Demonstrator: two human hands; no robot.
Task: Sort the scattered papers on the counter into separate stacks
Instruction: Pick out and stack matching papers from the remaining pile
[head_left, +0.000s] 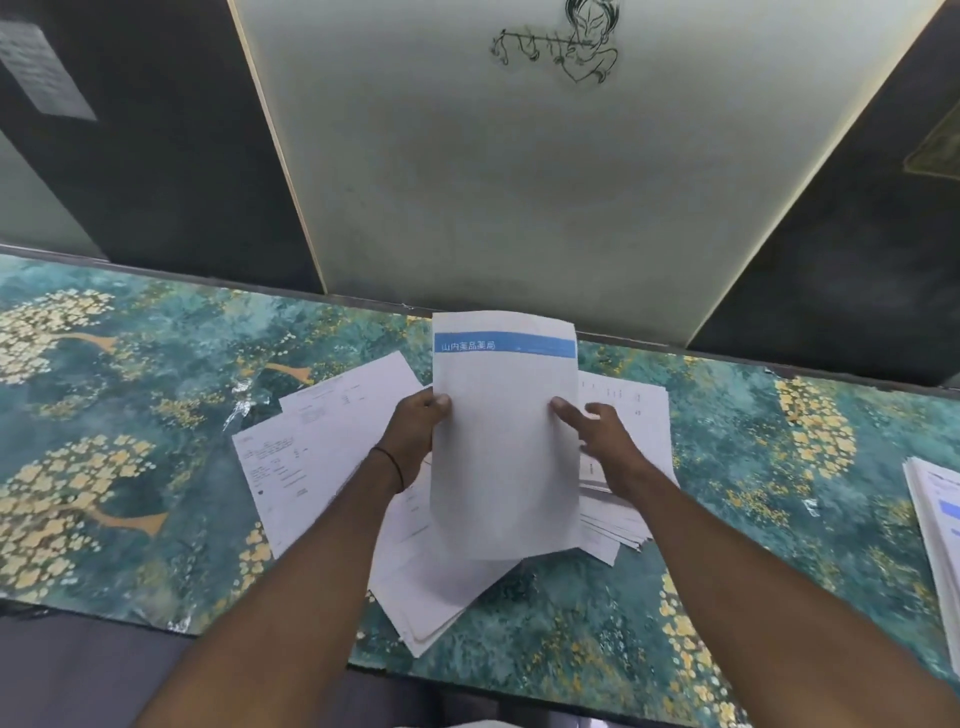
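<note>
Gripping its left edge in my left hand (411, 436), I hold a white sheet (504, 467) with a blue header band upright above the scattered pile (322, 447) on the bench (130, 405); my right hand (608, 441) pinches its right edge.

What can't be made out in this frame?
All in the head view:
- Middle of the scattered white paper pile: hidden by the held white sheet with a blue header band.
- Fingers of the left hand: behind that sheet, so only the thumb shows.
- The white paper stack at the right: cut off by the frame edge.
- Print on the loose white sheets at the left: too small to read.
</note>
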